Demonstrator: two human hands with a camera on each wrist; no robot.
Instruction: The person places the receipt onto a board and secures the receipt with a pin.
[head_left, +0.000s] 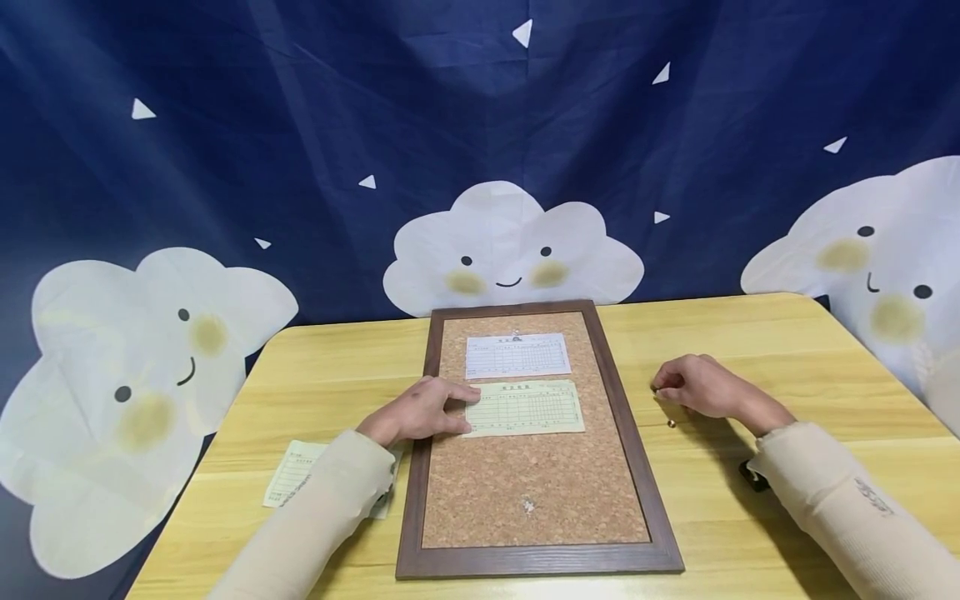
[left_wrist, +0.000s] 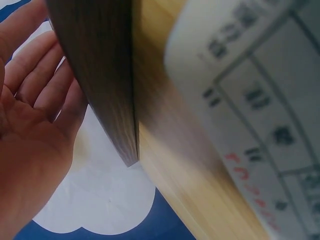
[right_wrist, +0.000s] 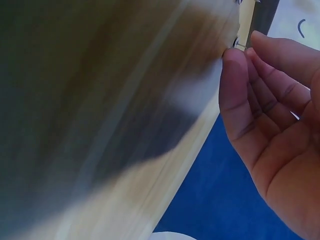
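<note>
My left hand (head_left: pixel 422 410) reaches over the frame of a cork board (head_left: pixel 480 492), its thumb and a finger resting on the left edge of a pale green printed slip (head_left: pixel 525 408). Above that slip, a white printed slip (head_left: pixel 517 357) lies on the cork with a tack (head_left: pixel 516 338) at its top edge. Off the board's right side, my right hand (head_left: pixel 701 385) pinches a small thumbtack (right_wrist: pixel 240 45) between thumb and forefinger, low over the table. A brass-coloured tack (head_left: pixel 671 423) lies on the wood just below this hand.
More printed slips (head_left: pixel 288 473) lie on the table left of the board, partly under my left sleeve. A small black object (head_left: pixel 753 477) sits beside my right sleeve. Something small and clear (head_left: pixel 528 505) is on the lower cork. A blue cloud-patterned cloth (head_left: pixel 480 100) hangs behind the table.
</note>
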